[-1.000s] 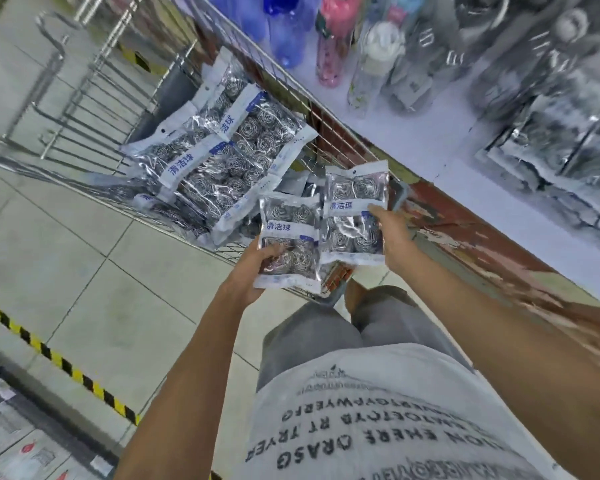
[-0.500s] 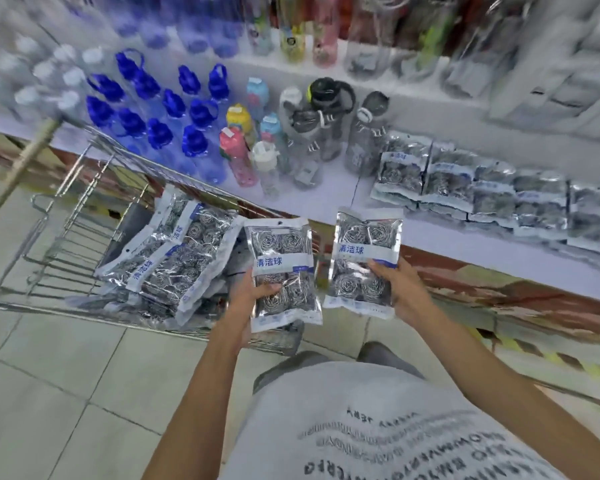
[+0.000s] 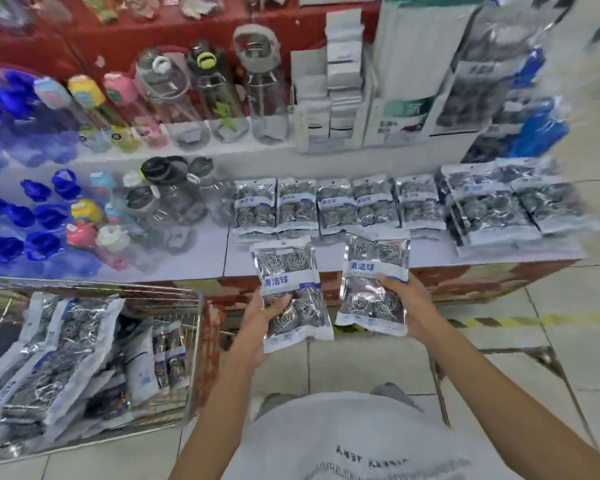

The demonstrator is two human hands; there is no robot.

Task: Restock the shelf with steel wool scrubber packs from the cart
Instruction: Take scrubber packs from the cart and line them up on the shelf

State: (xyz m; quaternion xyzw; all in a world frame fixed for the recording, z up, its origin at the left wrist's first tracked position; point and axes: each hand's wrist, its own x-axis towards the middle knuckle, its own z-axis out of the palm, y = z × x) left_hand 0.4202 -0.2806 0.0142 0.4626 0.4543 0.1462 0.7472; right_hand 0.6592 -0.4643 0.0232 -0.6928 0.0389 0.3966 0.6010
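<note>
- Head view: the person stands facing a low shelf [image 3: 326, 261], one pack in each hand, both packs held upright in front of the shelf's front edge and not touching it.
- The left hand [image 3: 257, 317] grips the left scrubber pack [image 3: 290, 289] from its left side, thumb curled over the front near the middle, fingers hidden behind.
- The right hand [image 3: 407, 306] grips the right scrubber pack [image 3: 374, 282] along its right edge, thumb pressed on the blue and white label band, fingers hidden behind.
- Each pack is a clear bag showing coiled steel wool balls above and below a label band with blue characters; the two packs are just beside each other, with a narrow gap between them.
- On the shelf, behind the held packs, a row of shelved packs [image 3: 336, 206] lies flat side by side, with larger packs [image 3: 499, 206] at the right end.
- To the left on the same shelf stand water bottles [image 3: 160, 199], clear ones with dark lids, then pink, yellow and blue ones further left; that part is blurred.
- The upper shelf [image 3: 205, 150] carries taller clear bottles and white boxed goods [image 3: 329, 88].
- The wire cart [image 3: 194, 348] stands at the person's left on the tiled floor [image 3: 361, 362], and it holds a loose pile of cart packs [image 3: 59, 368], large ones overlapping, with smaller ones upright against its right wall.
</note>
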